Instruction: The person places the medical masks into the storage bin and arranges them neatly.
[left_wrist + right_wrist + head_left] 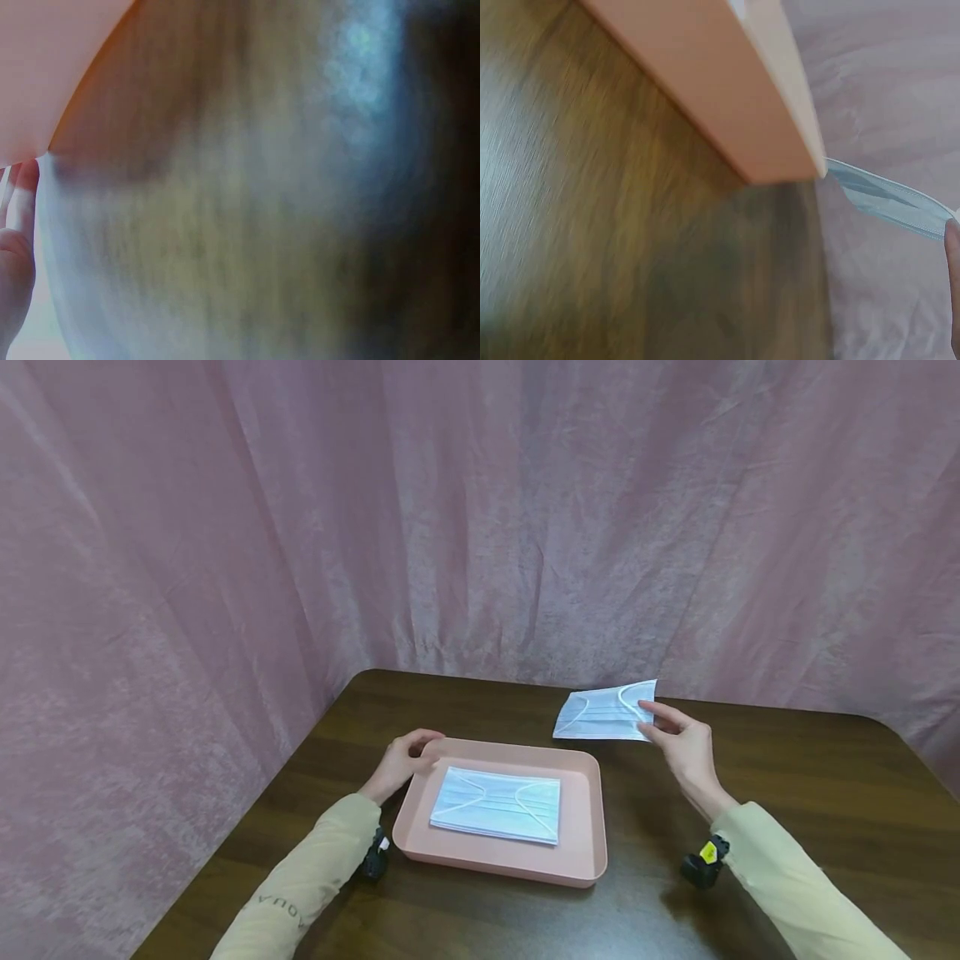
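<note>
My right hand (684, 750) pinches the right end of a light-blue pleated face mask (603, 712) between thumb and fingers, holding it over the far part of the table. White ear loops lie across that mask. In the right wrist view the mask (889, 199) appears nearly edge-on, with a fingertip (952, 244) at its end. At the far left corner of a shallow pink tray (577, 810), my left hand (401, 766) grips the rim. Inside the tray lies a flat stack of face masks (497, 806), loops on top.
The dark wooden table (810, 777) has rounded far corners. Pink curtains (480, 527) hang behind it and along the left side. A black wrist device (703, 862) sits at the right cuff, another device (375, 856) at the left.
</note>
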A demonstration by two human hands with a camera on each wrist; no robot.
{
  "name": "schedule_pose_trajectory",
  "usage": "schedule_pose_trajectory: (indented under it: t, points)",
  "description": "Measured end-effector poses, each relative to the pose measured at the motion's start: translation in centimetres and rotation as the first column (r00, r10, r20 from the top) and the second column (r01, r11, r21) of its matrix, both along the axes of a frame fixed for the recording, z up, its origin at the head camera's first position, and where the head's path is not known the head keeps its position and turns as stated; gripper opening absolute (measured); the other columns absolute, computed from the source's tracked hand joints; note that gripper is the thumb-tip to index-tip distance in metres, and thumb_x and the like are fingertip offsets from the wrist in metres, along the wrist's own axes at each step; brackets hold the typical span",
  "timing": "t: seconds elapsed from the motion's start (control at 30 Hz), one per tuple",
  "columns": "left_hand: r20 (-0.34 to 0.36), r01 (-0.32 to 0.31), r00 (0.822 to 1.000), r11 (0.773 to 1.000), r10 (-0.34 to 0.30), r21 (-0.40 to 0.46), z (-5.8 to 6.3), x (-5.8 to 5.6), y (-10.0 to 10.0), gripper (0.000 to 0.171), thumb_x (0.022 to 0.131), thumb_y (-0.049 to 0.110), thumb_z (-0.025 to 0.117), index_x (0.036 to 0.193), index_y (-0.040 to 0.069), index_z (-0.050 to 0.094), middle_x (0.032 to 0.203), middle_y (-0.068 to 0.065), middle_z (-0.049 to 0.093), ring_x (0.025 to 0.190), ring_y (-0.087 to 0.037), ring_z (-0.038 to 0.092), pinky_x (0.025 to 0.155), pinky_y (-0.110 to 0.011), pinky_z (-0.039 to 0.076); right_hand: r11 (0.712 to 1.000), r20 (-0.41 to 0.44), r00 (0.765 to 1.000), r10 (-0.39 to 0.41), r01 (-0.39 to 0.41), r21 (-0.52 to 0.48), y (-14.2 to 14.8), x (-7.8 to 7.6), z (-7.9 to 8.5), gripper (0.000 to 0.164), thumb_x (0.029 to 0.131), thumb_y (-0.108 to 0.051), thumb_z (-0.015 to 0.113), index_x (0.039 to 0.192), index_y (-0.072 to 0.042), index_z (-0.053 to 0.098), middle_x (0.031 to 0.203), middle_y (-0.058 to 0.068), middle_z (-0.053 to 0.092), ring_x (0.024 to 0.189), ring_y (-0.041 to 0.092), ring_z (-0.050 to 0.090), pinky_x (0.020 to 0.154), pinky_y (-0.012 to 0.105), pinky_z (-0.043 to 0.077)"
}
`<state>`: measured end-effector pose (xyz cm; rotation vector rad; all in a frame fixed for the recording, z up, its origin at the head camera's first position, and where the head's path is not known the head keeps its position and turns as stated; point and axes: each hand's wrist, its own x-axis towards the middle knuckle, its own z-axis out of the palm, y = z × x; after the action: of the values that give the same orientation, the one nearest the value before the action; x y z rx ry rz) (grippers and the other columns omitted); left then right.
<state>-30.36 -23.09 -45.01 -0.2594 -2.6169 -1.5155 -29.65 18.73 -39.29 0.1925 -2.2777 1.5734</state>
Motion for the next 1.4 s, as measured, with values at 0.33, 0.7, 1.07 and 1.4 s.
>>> schedule_pose_trajectory:
  t: [0.33,0.7,1.07,1.4]
  points:
    - [0.0,0.012,1.0,1.0,-0.012,-0.001,-0.3,-0.3,-0.3,0.036,0.08,-0.001,0.066,0.114,0.01,0.06,0.108,-0.003,0.059,0.092,-0.02,0.049,0.079,-0.035,0.039,0.986,-0.017,0.993,0.118,-0.119,-0.121,-3.4,0.8,2.8,0.036,0.08,-0.009,0.07,0.114,0.0,0.061,0.094,0.015,0.063,0.077,0.008,0.056,0.063,0.018,0.044]
    - [-0.018,0.003,1.0,1.0,-0.003,-0.015,-0.2,-0.2,-0.2,0.037,0.079,-0.001,0.067,0.113,0.01,0.06,0.107,-0.003,0.059,0.091,-0.021,0.05,0.077,-0.034,0.04,0.935,0.008,0.959,0.284,-0.275,-0.223,-8.0,2.3,3.8,0.035,0.079,-0.004,0.069,0.114,-0.001,0.062,0.101,0.017,0.06,0.081,0.016,0.055,0.067,0.025,0.048]
    - [-0.026,0.023,0.999,1.0,-0.023,-0.001,-0.2,0.0,-0.1,0.035,0.08,0.001,0.067,0.114,0.009,0.06,0.107,-0.004,0.059,0.09,-0.021,0.051,0.076,-0.033,0.042,0.931,0.146,0.934,0.327,-0.292,-0.22,-10.3,4.1,2.5,0.035,0.078,-0.006,0.07,0.113,-0.006,0.064,0.103,0.01,0.06,0.085,0.019,0.051,0.069,0.024,0.045]
    - [-0.03,0.064,0.998,0.997,-0.062,0.043,1.5,1.2,0.6,0.037,0.078,-0.008,0.064,0.114,0.001,0.059,0.109,-0.013,0.059,0.093,-0.027,0.05,0.079,-0.037,0.038,0.939,0.3,0.895,0.33,-0.281,-0.197,-9.4,5.1,0.7,0.026,0.082,-0.001,0.064,0.107,0.006,0.062,0.101,0.019,0.061,0.08,0.024,0.06,0.066,0.041,0.049]
